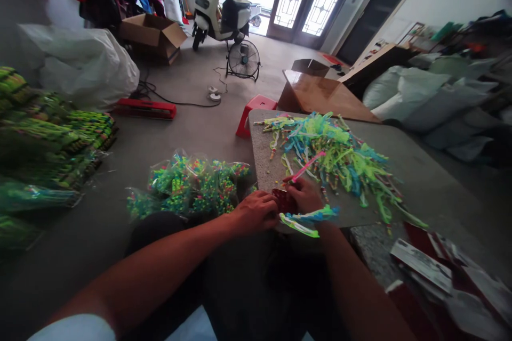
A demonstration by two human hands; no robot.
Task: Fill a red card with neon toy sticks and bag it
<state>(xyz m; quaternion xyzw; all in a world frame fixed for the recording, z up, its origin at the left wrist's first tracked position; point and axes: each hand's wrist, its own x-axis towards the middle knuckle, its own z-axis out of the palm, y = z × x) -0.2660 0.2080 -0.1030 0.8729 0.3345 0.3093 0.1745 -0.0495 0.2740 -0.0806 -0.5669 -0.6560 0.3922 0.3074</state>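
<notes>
Head: ribbon pile (340, 152) beside right hand (308, 195)

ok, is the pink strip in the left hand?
No, the pink strip juts up from the right hand, while the left hand is apart from it.

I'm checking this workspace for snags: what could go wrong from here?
The pink stick in the right hand points toward the ribbon pile and could catch its strands. The blue and green ribbons by that wrist might snag if it moves. Pieces lying near the edge of the table might be knocked to the floor.
</notes>
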